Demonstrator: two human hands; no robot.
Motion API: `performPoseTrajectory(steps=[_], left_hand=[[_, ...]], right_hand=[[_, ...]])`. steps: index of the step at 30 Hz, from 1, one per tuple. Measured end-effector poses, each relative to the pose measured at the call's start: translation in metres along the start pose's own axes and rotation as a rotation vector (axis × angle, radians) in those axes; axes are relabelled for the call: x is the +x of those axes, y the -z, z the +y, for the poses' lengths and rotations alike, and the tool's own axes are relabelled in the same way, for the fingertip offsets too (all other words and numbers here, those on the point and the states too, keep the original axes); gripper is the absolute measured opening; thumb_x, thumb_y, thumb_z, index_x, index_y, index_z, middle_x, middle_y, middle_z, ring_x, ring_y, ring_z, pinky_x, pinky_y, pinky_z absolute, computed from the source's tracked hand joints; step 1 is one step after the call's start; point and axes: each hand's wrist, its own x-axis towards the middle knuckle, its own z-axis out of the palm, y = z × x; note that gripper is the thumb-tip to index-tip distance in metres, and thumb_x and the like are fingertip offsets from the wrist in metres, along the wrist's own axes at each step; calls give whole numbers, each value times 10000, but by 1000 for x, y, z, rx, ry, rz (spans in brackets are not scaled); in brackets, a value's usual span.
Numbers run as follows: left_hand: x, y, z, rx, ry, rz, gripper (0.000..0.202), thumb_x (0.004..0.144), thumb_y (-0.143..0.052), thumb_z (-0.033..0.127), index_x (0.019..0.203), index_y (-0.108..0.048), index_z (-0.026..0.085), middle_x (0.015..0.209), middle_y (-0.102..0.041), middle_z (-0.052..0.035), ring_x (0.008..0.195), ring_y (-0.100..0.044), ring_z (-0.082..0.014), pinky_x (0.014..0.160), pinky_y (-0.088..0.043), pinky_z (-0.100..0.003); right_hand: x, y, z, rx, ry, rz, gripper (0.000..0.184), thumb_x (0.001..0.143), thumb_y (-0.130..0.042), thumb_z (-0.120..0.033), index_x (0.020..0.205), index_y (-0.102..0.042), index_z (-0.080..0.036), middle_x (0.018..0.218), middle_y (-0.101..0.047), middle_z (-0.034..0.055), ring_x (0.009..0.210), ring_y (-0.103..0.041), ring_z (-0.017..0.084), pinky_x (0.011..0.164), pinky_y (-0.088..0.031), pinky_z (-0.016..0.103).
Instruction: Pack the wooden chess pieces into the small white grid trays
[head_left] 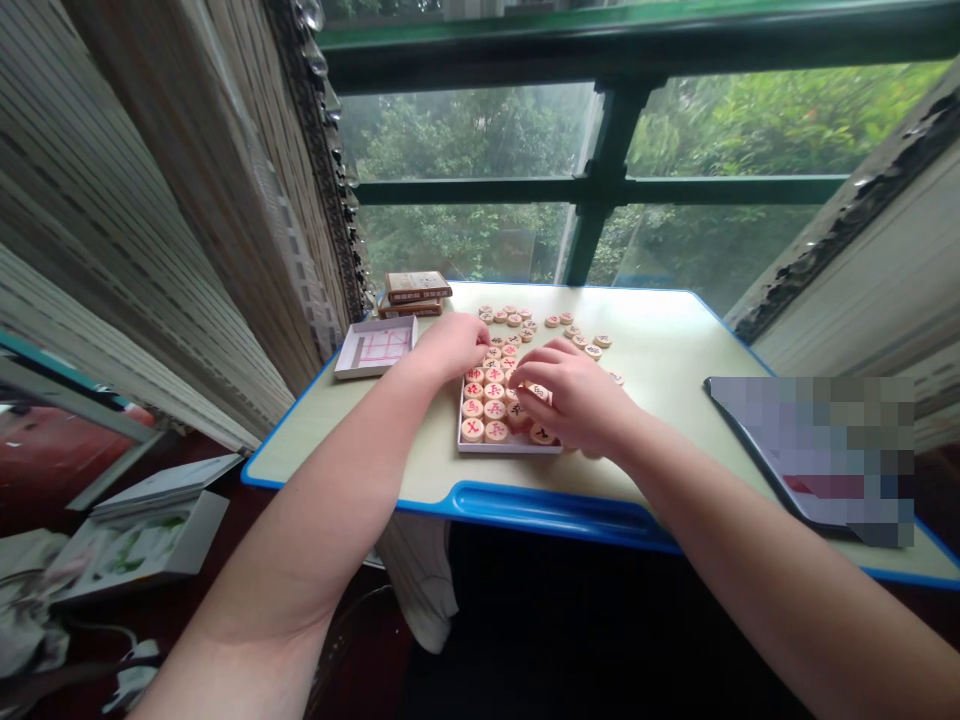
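A shallow white box (510, 449) holds rows of round wooden xiangqi pieces (494, 410) with red and black characters. My left hand (456, 345) reaches to the box's far left corner, its fingers bent together against the pieces there; what lies under the fingertips is hidden. Over the right side of the box is my right hand (566, 395), with fingers curled and a black-marked xiangqi piece (538, 392) between thumb and fingers. This hand covers part of the right-hand columns. More loose xiangqi pieces (514, 320) lie on the table beyond the box.
A box lid (375, 347) with pink lines inside sits at the table's left, before two stacked small boxes (417, 288). A tablet-like device (810, 460), blurred out, lies at the right. The pale table (337, 440) has a blue edge and stands against a green-framed window (611, 150).
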Motion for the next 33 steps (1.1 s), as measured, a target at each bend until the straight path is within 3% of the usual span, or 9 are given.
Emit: performPoseTrajectory(steps=[8, 15, 21, 26, 33], left_hand=[[3, 0, -3, 2, -35, -43, 253, 692, -574, 144, 876, -746, 173, 867, -733, -63, 812, -640, -191, 748, -466, -259], [8, -10, -8, 8, -83, -48, 283, 714, -530, 118, 887, -744, 184, 917, -736, -55, 844, -649, -186, 758, -477, -253], [9, -12, -5, -109, -25, -36, 360, 692, -523, 66, 953, -735, 195, 970, -734, -31, 872, -652, -162, 779, -488, -223], [8, -12, -7, -17, -50, -98, 347, 673, -551, 82, 934, -748, 198, 925, -740, -41, 843, -655, -175, 759, -479, -237], [5, -8, -7, -36, -68, -130, 238, 722, -604, 241, 896, -759, 198, 865, -746, -49, 745, -634, -168, 663, -440, -240]], right_hand=[[0, -3, 18, -68, -222, 17, 193, 834, -525, -241, 830, -706, -174, 918, -679, 85, 854, -524, 228, 785, -432, 368], [0, -2, 20, -86, -242, 54, 204, 821, -543, -263, 937, -685, -174, 953, -680, 86, 916, -522, 254, 801, -436, 389], [-2, -1, 20, -94, -237, 87, 187, 808, -550, -266, 908, -686, -188, 925, -683, 81, 904, -519, 256, 823, -431, 409], [-3, 2, 20, -82, -294, 198, 179, 807, -548, -275, 867, -697, -195, 938, -679, 81, 985, -505, 278, 859, -421, 420], [-2, 2, 19, -61, -329, 192, 185, 806, -551, -292, 843, -705, -196, 959, -663, 92, 993, -495, 287, 865, -416, 438]])
